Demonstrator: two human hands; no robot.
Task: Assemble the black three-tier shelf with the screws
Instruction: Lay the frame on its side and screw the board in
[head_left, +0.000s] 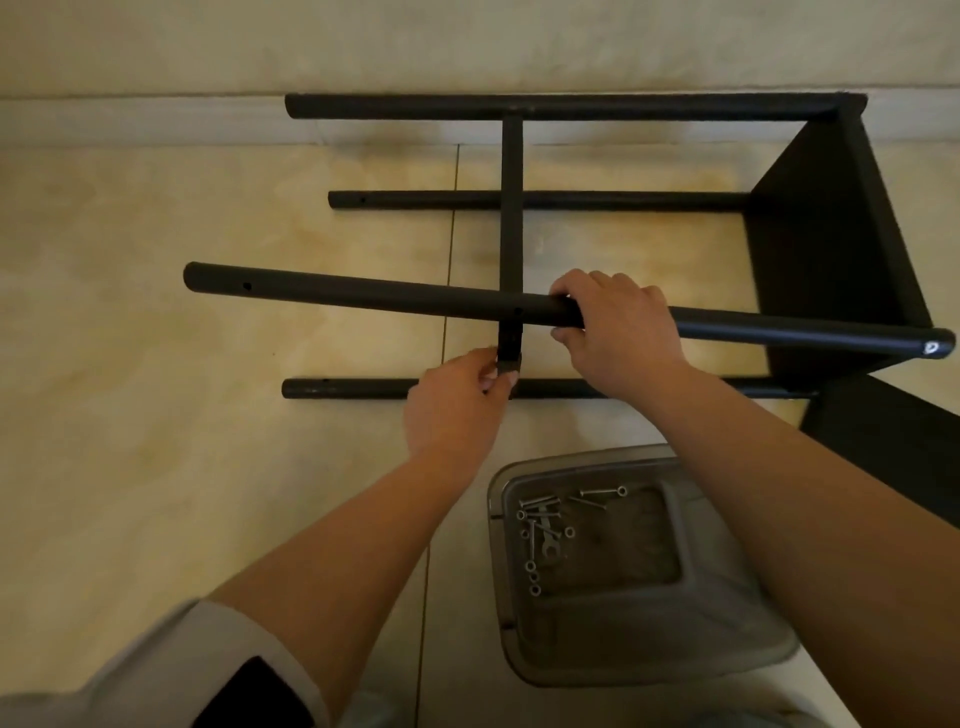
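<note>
The black shelf frame lies on its side on the floor, its black end board at the right. Several black tube legs run leftward from that board. My right hand grips the nearest raised tube around its middle. A thin black shelf board stands edge-on between the tubes. My left hand pinches the near end of that board, just under the raised tube. Several silver screws and a small wrench lie in a grey plastic tray near my right forearm.
Another black board lies flat on the floor at the right, beside the tray. The pale tiled floor stretches open to the left. A wall skirting runs along the far side behind the frame.
</note>
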